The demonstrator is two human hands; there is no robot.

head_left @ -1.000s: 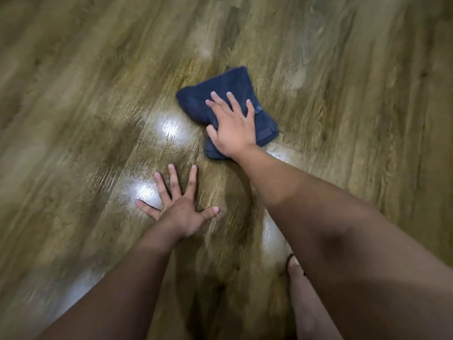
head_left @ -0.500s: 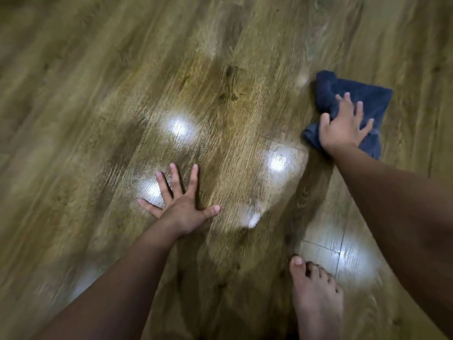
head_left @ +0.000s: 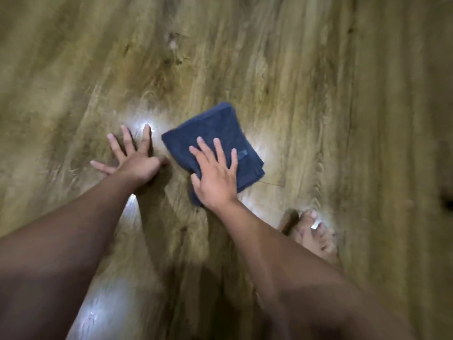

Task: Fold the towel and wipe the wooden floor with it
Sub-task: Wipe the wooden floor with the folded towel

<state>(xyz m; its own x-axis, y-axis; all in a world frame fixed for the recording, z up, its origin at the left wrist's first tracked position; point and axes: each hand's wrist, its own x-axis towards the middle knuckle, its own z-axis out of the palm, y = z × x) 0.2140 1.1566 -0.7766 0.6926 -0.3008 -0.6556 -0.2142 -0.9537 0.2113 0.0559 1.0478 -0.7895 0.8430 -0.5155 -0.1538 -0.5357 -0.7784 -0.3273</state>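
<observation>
Your right hand lies flat, fingers spread, pressing the folded dark-blue towel onto the wooden floor; your left hand is splayed palm-down on bare floor just beside the towel's left edge, apart from it; your bare foot stands near, lower right.

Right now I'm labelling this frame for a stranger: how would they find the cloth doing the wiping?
Start at the glossy brown wood-grain floor, then follow the right hand to what its palm presses flat. That is the folded dark blue terry towel, the only fabric and only blue thing here; the left hand rests on bare floor beside it.
</observation>
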